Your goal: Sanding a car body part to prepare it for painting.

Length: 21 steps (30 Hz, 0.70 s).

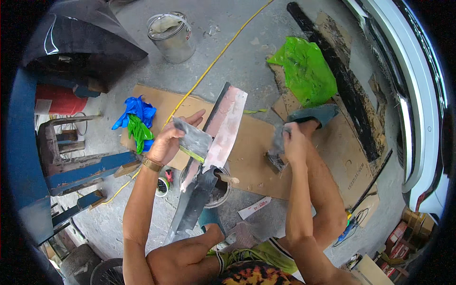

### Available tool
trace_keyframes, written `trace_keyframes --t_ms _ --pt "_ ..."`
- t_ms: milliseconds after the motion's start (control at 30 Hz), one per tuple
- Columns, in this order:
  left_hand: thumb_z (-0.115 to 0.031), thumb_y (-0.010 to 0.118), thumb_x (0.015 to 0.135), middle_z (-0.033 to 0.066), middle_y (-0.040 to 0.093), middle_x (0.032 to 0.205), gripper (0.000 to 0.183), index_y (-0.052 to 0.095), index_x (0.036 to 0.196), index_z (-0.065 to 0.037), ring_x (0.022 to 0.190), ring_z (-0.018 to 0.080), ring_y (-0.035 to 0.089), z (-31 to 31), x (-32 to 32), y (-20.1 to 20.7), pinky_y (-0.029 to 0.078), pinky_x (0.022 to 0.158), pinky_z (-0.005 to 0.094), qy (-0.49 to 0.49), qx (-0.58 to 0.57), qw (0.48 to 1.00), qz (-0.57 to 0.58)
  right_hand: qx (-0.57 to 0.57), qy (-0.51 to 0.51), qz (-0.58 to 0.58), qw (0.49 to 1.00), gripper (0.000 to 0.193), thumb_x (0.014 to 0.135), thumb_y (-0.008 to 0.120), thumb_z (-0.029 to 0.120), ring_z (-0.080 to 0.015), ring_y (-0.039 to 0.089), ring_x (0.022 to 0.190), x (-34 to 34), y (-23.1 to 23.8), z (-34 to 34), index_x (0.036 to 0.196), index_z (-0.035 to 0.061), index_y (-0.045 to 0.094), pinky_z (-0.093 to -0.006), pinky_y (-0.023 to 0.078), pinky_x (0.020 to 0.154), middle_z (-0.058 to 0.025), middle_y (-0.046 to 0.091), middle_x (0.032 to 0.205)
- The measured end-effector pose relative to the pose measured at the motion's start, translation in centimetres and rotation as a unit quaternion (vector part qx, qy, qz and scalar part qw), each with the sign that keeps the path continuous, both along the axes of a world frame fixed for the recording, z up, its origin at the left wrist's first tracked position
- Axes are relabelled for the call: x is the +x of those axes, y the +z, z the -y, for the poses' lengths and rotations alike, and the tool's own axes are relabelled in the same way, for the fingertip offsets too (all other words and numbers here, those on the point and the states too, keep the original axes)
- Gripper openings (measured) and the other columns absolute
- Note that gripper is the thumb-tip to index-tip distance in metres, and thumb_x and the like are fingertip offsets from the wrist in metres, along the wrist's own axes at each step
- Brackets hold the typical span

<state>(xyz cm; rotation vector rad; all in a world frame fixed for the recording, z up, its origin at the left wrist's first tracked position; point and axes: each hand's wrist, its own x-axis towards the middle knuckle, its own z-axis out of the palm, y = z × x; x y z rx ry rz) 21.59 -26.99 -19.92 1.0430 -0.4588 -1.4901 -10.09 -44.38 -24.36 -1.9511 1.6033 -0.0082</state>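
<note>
Over the cardboard (256, 164), the panel (222, 130) slants from upper right to lower left across the bucket (229, 191), its upper part patched pink and white, its lower part black. Its lower end runs down beside the left leg (185, 256); whether the two touch cannot be told.

Left hand (166, 142): holds the grey block (194, 140), yellow-green along one edge, at the panel's left side; thumb over one corner, fingers extended, partly covered by the block. Right hand (295, 142): closed on a grey pad (278, 141), blurred, beside the right leg (325, 194); pad's outline unclear. Just below it, a small dark object (276, 163), kind not legible.

Containers. Bucket: left side covered by the panel, interior dark, contents unidentified; a pale stick (228, 178) projects over its rim. Cup (161, 194): white, on the floor, dark matter inside, too small to identify. Can (178, 50): metal, wire handle, pale material at the top; lid or contents, cannot tell.

White car body (430, 128) at right, cut off by the fisheye rim.
</note>
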Motion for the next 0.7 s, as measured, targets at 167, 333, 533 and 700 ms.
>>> trace_keyframes --t_ms 167,333,533,700 --pt "-0.023 0.062 0.073 0.0274 0.031 0.153 0.035 0.062 0.1 -0.001 0.143 0.0389 0.031 1.2 0.3 0.5 0.021 0.12 0.0465 0.07 0.021 0.994 -0.083 0.005 -0.159 0.473 0.867 0.019 0.093 0.064 0.012 -0.0112 0.055 0.093 2.4 0.3 -1.7 0.108 0.0012 0.061 -0.0269 0.045 0.084 -0.0043 0.063 0.1" --pt "-0.021 0.061 0.074 0.0258 0.024 0.157 0.035 0.061 0.103 -0.002 0.148 0.0343 0.021 4.3 0.8 0.0 0.015 0.122 0.0423 0.037 -0.056 0.988 -0.142 0.022 -0.118 0.506 0.854 0.019 0.092 0.064 0.01 -0.01 0.054 0.094 7.6 0.2 -2.4 0.109 0.0016 0.061 -0.0256 0.044 0.085 -0.0033 0.063 0.101" --pt "-0.019 0.061 0.075 0.0251 0.024 0.157 0.03 0.061 0.103 -0.006 0.147 0.0339 0.022 8.7 0.5 -1.0 0.014 0.122 0.0416 0.023 -0.054 0.986 -0.154 0.021 -0.091 0.508 0.856 0.021 0.092 0.065 0.011 -0.0068 0.051 0.089 9.1 -0.9 -1.6 0.11 0.0017 0.06 -0.0227 0.044 0.079 -0.0005 0.061 0.097" --pt "-0.023 0.06 0.078 0.0225 0.036 0.152 0.046 0.058 0.114 0.004 0.14 0.0305 0.036 8.6 0.2 -1.8 0.025 0.117 0.0406 0.027 -0.054 0.99 -0.125 0.077 -0.106 0.506 0.852 0.019 0.092 0.064 0.009 -0.0077 0.051 0.09 9.3 -1.6 -0.8 0.109 0.0017 0.061 -0.0236 0.044 0.08 -0.0011 0.062 0.096"
